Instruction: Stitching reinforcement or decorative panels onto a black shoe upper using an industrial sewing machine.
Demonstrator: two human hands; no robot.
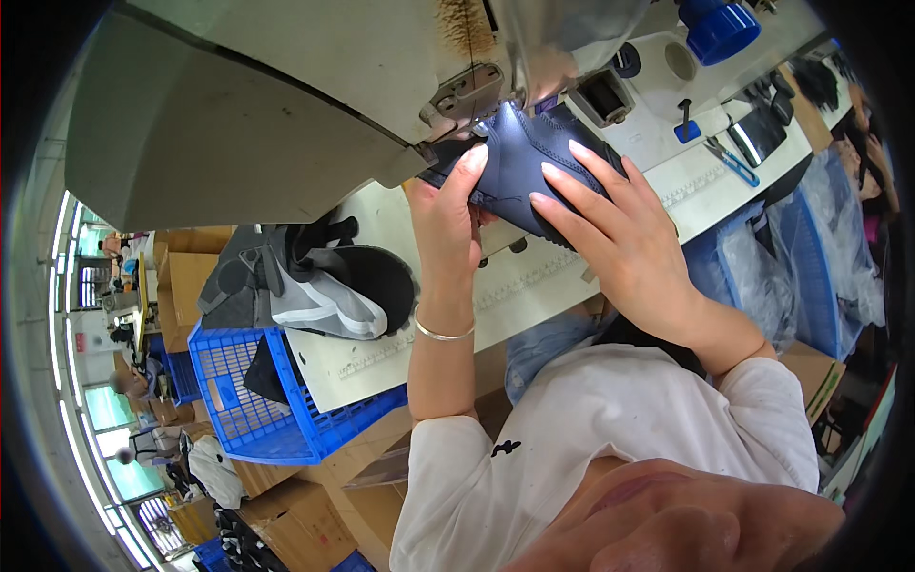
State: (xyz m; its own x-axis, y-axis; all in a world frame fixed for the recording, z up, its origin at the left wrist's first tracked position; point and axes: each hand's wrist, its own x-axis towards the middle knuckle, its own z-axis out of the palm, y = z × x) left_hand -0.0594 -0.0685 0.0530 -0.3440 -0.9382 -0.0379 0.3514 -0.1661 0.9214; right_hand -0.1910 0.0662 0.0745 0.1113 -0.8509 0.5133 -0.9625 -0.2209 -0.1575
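Observation:
A dark, smooth shoe upper (pixel 519 172) with stitched seams lies under the lit needle area of a sewing machine (pixel 276 105). My left hand (pixel 450 214) grips its left side, thumb on top and the other fingers mostly hidden beneath. Across the right part of the upper, my right hand (pixel 620 234) holds it with fingers spread over the surface; its thumb is out of sight. Left of my left wrist, a stack of grey, white and black shoe uppers (pixel 329 300) rests on the white worktable (pixel 381 362).
Blue-handled thread snips (pixel 732 160) lie on the table to the right, near a blue knob (pixel 721 33) on the machine. A blue plastic basket (pixel 253 400) stands below the table's left end. Blue crates (pixel 815 253) with clear plastic are at right. Cardboard boxes (pixel 295 520) stand lower left.

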